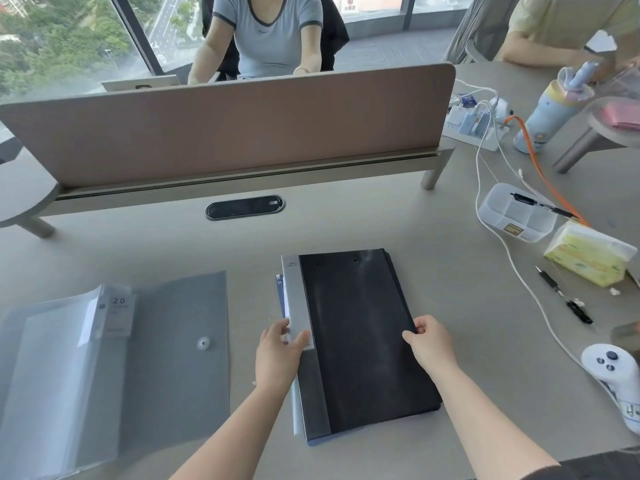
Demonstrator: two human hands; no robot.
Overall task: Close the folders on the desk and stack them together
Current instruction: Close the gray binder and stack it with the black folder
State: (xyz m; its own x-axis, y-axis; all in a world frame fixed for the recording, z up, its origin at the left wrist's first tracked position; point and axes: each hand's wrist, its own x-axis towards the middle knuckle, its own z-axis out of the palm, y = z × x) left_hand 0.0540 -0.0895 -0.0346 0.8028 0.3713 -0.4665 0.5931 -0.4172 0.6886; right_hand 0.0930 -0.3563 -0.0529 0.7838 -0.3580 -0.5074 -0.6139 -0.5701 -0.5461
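We see a black folder (360, 341) lying shut in the middle of the grey desk (467, 306), close to the person wearing the camera. Its spine side is grey with a small label. Our left hand (278, 351) grips that grey spine edge, with the thumb on top. Our right hand (427, 339) pinches the other long edge of the same folder. Under the black folder we can see thin edges of blue and white peeking out on the left, so it sits on top of other things, but we cannot tell how many. To the left lies a grey see-through folder (114, 362) with its flap open and a round snap button showing; a tag on it reads 20. Its left side is cut off by the edge of the picture. To the right, well apart, are a clear plastic box (516, 216) with a pen across it, a pack of tissues (588, 254), another pen (550, 282), a white cable (519, 268) and a white controller (613, 379). Behind the folders stands a brown divider (225, 126). Past it a person (266, 32) sits by big windows, with only the body showing.
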